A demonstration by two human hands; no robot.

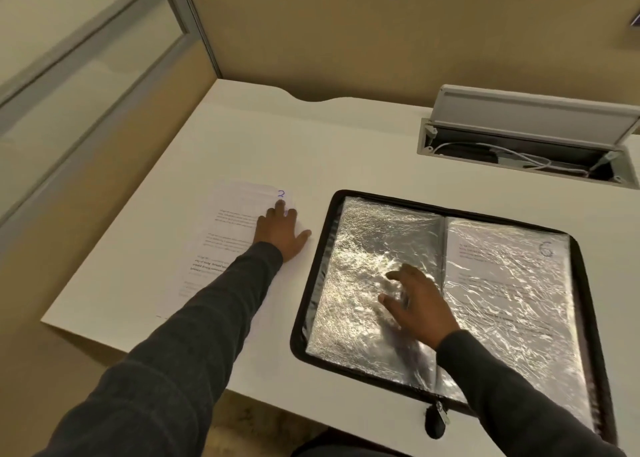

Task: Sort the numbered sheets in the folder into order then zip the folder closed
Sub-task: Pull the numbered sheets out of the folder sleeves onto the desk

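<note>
Left hand flat on flimsy sheet 2; right hand spread on slick folder sleeve; pinching a corner probably suits.

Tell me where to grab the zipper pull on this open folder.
Pinch the dark tab below the metal slider, coming from the near side. It dangles off the folder's front rim at the desk edge, so both faces look free, while the slider sits tight on the zip.
</note>
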